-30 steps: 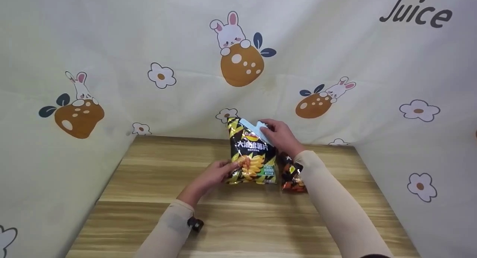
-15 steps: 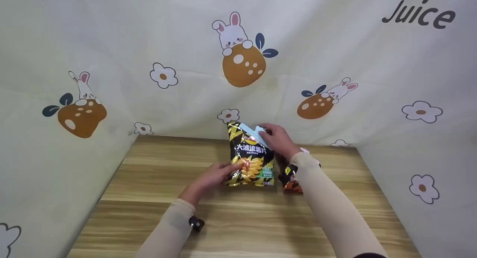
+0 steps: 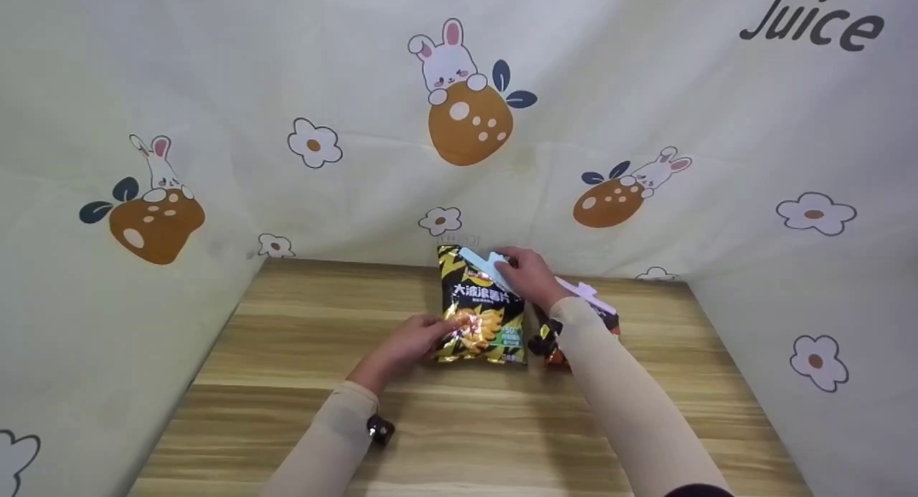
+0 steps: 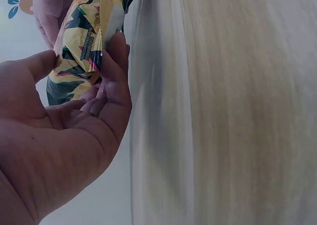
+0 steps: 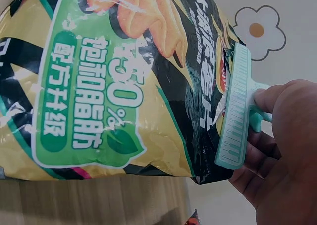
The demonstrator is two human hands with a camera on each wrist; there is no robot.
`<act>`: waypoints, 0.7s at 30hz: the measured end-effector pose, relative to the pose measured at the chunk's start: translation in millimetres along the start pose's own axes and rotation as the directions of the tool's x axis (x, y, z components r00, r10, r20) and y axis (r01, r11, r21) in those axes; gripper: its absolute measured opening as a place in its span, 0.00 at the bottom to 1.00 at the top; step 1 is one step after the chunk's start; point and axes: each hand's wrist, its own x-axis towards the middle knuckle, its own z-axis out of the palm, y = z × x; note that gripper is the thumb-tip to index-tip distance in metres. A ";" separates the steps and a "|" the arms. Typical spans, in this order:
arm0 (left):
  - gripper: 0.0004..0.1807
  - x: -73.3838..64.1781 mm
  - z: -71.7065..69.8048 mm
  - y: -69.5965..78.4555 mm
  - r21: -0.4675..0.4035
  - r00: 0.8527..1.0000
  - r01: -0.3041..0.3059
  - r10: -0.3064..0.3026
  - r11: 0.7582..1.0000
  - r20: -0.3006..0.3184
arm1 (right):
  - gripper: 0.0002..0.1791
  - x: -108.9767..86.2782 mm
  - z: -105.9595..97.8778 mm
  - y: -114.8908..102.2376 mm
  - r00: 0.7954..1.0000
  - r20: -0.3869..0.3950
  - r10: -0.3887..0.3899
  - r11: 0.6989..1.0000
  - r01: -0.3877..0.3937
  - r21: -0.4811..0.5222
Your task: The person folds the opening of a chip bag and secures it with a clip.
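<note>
A black and yellow bag of potato chips [image 3: 495, 318] is held upright near the back of the table. My left hand [image 3: 409, 343] grips its left side, thumb on the front and fingers behind, as the left wrist view shows on the patterned foil bag [image 4: 81, 36]. Across the bag's upper right corner sits a light blue bag clip [image 3: 477, 262]. My right hand [image 3: 531, 275] pinches the handle of this clip [image 5: 235, 111] between thumb and fingers. The head view does not show clearly whether the bag's bottom touches the table.
Behind my right forearm stands a smaller dark and orange snack bag [image 3: 556, 357], partly hidden, with a pale purple clip [image 3: 588, 296] along its top. The wooden table [image 3: 301, 411] is bordered by a printed cloth backdrop [image 3: 358, 196] at the back and sides.
The chip bag with its blue clip has come down a little, both hands still on it. My right hand has lowered with it, and the purple clip has come into sight behind my right forearm.
</note>
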 end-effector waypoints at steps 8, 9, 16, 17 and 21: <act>0.28 0.1 1.5 -0.2 0.059 0.999 0.008 -0.006 0.998 -0.037 | 0.23 0.8 6.3 7.9 1.000 0.003 0.011 1.000 -0.011 0.007; 0.28 0.2 2.2 -0.2 0.081 0.999 0.014 -0.010 0.997 -0.054 | 0.23 0.8 7.3 9.2 1.000 0.002 0.006 1.000 -0.006 0.003; 0.32 3.9 9.2 -0.8 0.188 0.992 0.046 -0.022 0.981 -0.126 | 0.22 2.4 15.9 17.9 0.999 0.026 -0.033 0.998 0.034 -0.053; 0.32 4.6 9.8 -1.4 0.194 0.991 0.052 -0.027 0.980 -0.132 | 0.22 2.7 17.1 18.5 0.999 0.029 -0.026 0.998 0.028 -0.052; 0.34 6.5 10.8 -3.2 0.221 0.986 0.069 -0.032 0.973 -0.163 | 0.23 2.9 20.6 18.9 0.999 0.035 -0.004 0.999 0.006 -0.053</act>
